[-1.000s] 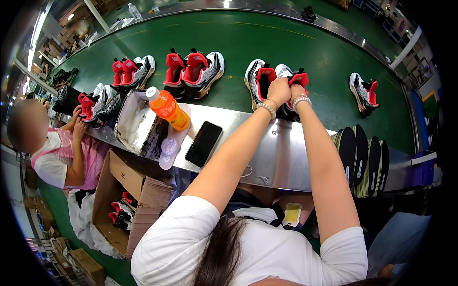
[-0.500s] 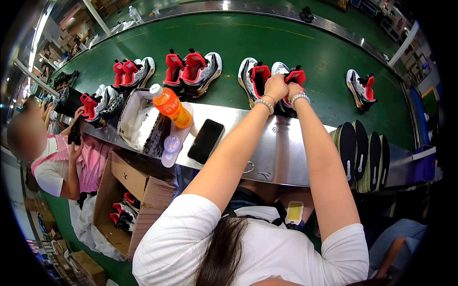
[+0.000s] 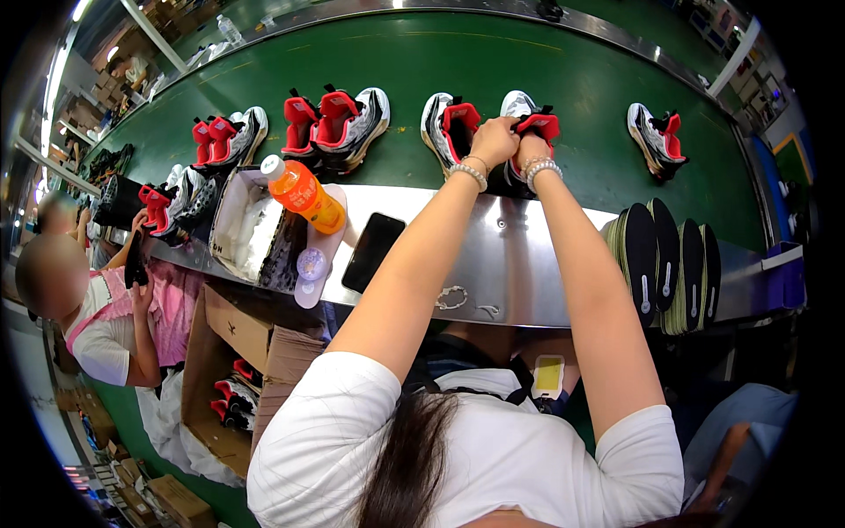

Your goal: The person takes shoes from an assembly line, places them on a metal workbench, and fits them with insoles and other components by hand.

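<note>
Ahead of me a white, grey and black sneaker (image 3: pixel 518 104) with a red lining sits on the green belt, toe pointing away. My left hand (image 3: pixel 495 141) is closed at the left side of its opening. Close beside it, my right hand (image 3: pixel 532 151) is at the collar near the red tongue, its fingertips hidden in the shoe. Both wrists wear beaded bracelets. A matching sneaker (image 3: pixel 449 132) stands just left of my hands, its red-lined opening facing me.
A metal ledge (image 3: pixel 506 264) runs before me, bearing a phone (image 3: pixel 374 253), an orange drink bottle (image 3: pixel 304 195), an open box (image 3: pixel 233 224) and several dark insoles (image 3: pixel 641 264). More sneakers (image 3: pixel 339 128) stand left; a single sneaker (image 3: pixel 658 141) stands right. At left a co-worker (image 3: pixel 119 330) holds something black.
The view has shifted slightly, so the bench and shoes sit higher in the picture. My hands stay at the same sneaker, the left one drawn a little apart from the right.
</note>
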A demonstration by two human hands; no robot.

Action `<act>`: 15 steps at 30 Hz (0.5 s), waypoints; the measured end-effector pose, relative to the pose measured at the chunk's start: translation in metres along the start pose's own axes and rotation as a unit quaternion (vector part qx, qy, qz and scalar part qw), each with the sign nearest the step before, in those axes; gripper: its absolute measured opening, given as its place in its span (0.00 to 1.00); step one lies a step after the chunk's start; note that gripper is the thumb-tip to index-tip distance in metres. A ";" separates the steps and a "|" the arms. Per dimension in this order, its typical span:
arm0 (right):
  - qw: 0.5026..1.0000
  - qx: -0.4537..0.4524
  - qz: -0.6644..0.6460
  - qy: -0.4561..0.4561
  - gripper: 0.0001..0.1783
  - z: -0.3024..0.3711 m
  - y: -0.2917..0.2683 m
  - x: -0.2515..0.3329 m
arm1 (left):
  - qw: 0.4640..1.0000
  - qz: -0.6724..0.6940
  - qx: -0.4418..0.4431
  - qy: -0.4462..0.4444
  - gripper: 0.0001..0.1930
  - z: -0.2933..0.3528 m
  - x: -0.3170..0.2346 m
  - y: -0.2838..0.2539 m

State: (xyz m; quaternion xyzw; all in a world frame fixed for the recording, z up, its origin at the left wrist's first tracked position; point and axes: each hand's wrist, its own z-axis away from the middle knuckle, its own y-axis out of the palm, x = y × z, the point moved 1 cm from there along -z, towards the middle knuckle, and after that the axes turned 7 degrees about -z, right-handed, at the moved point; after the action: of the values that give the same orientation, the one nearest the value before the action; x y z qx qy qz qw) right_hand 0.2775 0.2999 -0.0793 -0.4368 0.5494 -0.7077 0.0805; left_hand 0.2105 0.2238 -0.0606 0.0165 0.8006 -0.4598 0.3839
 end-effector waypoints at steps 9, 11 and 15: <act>0.956 -0.141 -0.186 -0.178 0.11 0.173 0.007 -0.014 | 0.946 -0.114 -0.253 0.169 0.13 0.028 0.003 -0.044; 0.940 -0.147 -0.300 -0.072 0.09 0.210 0.024 -0.051 | 0.967 -0.038 -0.172 0.184 0.09 0.027 -0.012 -0.045; 0.866 -0.164 -0.469 0.051 0.08 0.270 0.014 -0.048 | 0.953 -0.246 0.169 0.061 0.07 -0.002 0.007 0.001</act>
State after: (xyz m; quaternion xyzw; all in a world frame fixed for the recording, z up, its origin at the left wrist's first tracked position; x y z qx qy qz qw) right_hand 0.4922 0.1320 -0.1128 -0.6136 0.3912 -0.5829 -0.3617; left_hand 0.2053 0.2238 -0.0654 -0.0882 0.7124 -0.6665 0.2012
